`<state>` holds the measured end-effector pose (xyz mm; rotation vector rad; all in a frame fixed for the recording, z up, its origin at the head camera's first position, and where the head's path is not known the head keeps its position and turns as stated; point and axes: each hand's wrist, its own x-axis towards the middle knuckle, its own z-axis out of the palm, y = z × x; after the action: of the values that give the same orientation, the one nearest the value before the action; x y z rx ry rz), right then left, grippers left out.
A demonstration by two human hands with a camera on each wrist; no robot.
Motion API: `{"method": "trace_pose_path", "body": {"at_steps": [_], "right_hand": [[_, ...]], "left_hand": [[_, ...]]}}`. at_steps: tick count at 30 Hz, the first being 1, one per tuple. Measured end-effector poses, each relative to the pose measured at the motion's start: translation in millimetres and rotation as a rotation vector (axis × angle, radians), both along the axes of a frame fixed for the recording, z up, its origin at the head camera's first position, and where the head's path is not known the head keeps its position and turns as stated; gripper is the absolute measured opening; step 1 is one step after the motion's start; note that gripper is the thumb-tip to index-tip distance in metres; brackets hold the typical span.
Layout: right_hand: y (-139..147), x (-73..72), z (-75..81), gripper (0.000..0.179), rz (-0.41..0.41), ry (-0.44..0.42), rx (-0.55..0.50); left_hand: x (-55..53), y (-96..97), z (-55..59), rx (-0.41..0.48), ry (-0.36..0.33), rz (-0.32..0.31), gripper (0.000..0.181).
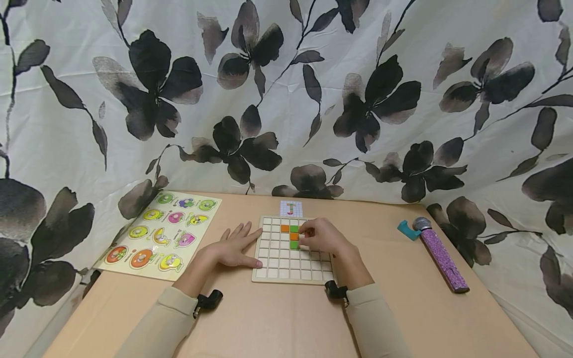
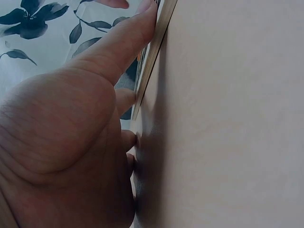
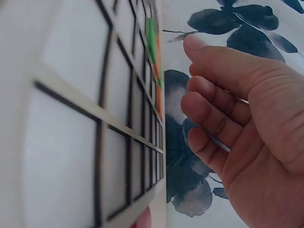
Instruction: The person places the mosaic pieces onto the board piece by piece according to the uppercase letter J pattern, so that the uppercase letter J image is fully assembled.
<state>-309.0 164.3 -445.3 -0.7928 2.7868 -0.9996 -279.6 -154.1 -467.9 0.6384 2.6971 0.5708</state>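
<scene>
A square grid board point(image 1: 273, 273) with white cells lies in the middle of the table. Near its top sit orange point(image 1: 284, 228) and green point(image 1: 294, 245) squares, in a column with one square off to the left. My left hand point(image 1: 230, 248) lies flat with fingers spread, thumb and index finger at the board's left edge. Over the board's upper right, my right hand point(image 1: 326, 236) has its fingertips beside the coloured column. In the right wrist view its fingers point(image 3: 204, 107) are loosely bent, and no piece shows between them. Just behind the board lies a small card point(image 1: 291, 208) with a J-shaped pattern.
To the left lies a sheet of fruit pictures point(image 1: 182, 226). A purple glittery microphone point(image 1: 443, 258) rests on the right, with a teal curved piece point(image 1: 408, 230) next to its head. A floral cloth point(image 1: 313, 124) hangs behind the wooden table point(image 1: 264, 318).
</scene>
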Motion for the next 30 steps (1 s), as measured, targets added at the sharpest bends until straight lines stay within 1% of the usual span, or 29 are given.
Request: {"method": "trace_pose_path", "body": {"at_steps": [4,11,15,18,22,23,27,28,29,30], "right_hand": [[4,1.3,5.0,0.027,-0.038,0.019,-0.002],[13,1.7,11.8,0.032,-0.046,0.041,-0.013],[22,1.8,16.5,0.031,-0.078,0.04,-0.041],[28,2.3,19.8,0.03,-0.11,0.035,-0.059],[36,2.9,23.0,0.026,-0.134,0.043,-0.065],[38,2.9,23.4,0.024,-0.138,0.045,-0.067],[48,2.8,25.0,0.023,-0.146,0.039,-0.078],[51,2.8,25.4,0.023,-0.151,0.035,-0.078],[54,2.3,25.4,0.023,-0.155,0.032,-0.081],[57,2.2,25.7,0.023,-0.16,0.028,-0.083]], "left_hand": [[-1.0,-0.2,-1.9,0.022,-0.01,-0.006,0.111],[-2.9,-2.1,-8.9,0.084,-0.011,-0.013,0.116],[-2.3,-2.2,-7.2,0.088,-0.016,-0.015,0.115],[0.7,-0.7,-0.9,0.068,-0.027,-0.011,0.113],[3.6,0.3,3.0,0.054,-0.028,-0.01,0.112],[2.0,-0.4,0.2,0.061,-0.019,-0.016,0.112],[2.6,-0.1,0.7,0.064,-0.021,-0.012,0.112],[0.9,-0.7,-2.0,0.067,-0.013,-0.015,0.112],[0.6,-0.7,-2.4,0.071,-0.014,-0.015,0.112],[2.2,0.1,0.6,0.063,-0.023,-0.008,0.112]]}}
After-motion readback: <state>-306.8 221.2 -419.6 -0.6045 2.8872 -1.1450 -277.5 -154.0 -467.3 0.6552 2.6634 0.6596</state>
